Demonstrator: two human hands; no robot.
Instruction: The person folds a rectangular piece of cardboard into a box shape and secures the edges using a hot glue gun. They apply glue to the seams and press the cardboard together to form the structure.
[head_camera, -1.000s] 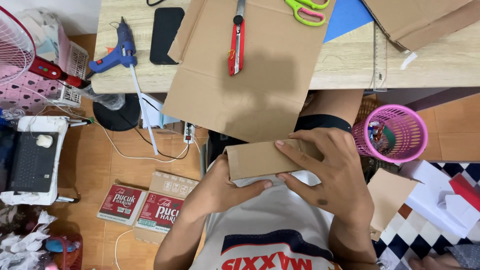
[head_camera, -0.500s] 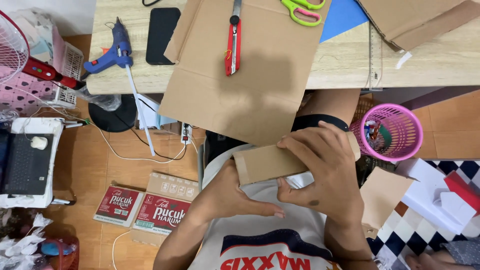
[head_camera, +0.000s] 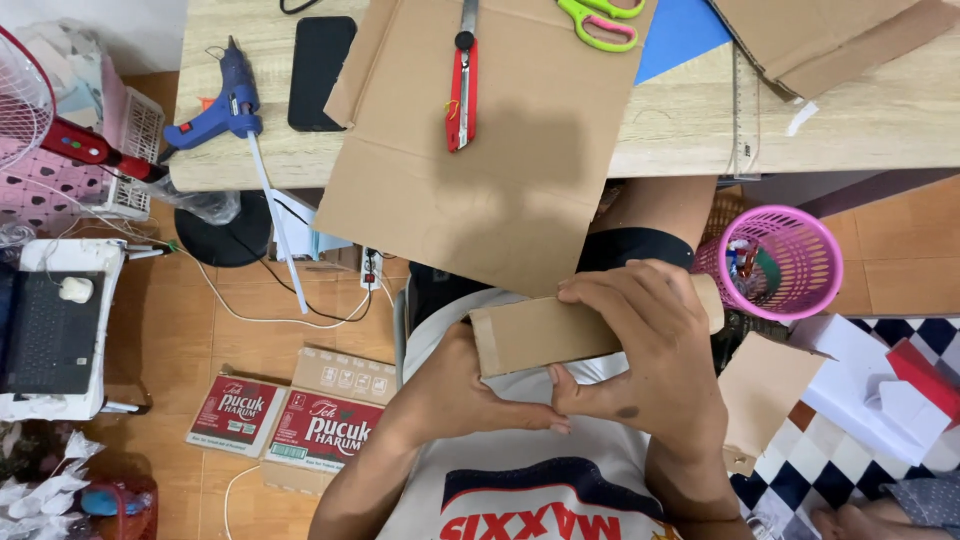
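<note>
Both hands meet on a small folded cardboard piece (head_camera: 545, 335) held close to the chest, just below the near edge of the wooden table (head_camera: 850, 130). In the head view, the right hand (head_camera: 650, 360) wraps over the top and right part of the piece, fingers (head_camera: 610, 295) curled across its upper edge and thumb pressing from beneath, so it is clearly gripping it. The left hand (head_camera: 470, 390) lies under the piece with its fingers stretched flat toward the right thumb, supporting the underside; whether it pinches the cardboard cannot be told.

On the table, straight ahead of the piece, a large cardboard sheet (head_camera: 490, 150) hangs over the near edge. A red utility knife (head_camera: 462, 90) lies on that sheet, and green-handled scissors (head_camera: 600, 20) sit at its far right corner beside a blue sheet (head_camera: 680, 35). Left of the big sheet rest a black phone (head_camera: 320, 70) and a blue glue gun (head_camera: 225, 100), near the table's left end. More cardboard (head_camera: 820, 40) lies at the table's right part.

Beside the table's right front stands a pink mesh basket (head_camera: 790, 265) on the floor. Below the table's left end, flat red cartons (head_camera: 300, 420) lie on the floor.
</note>
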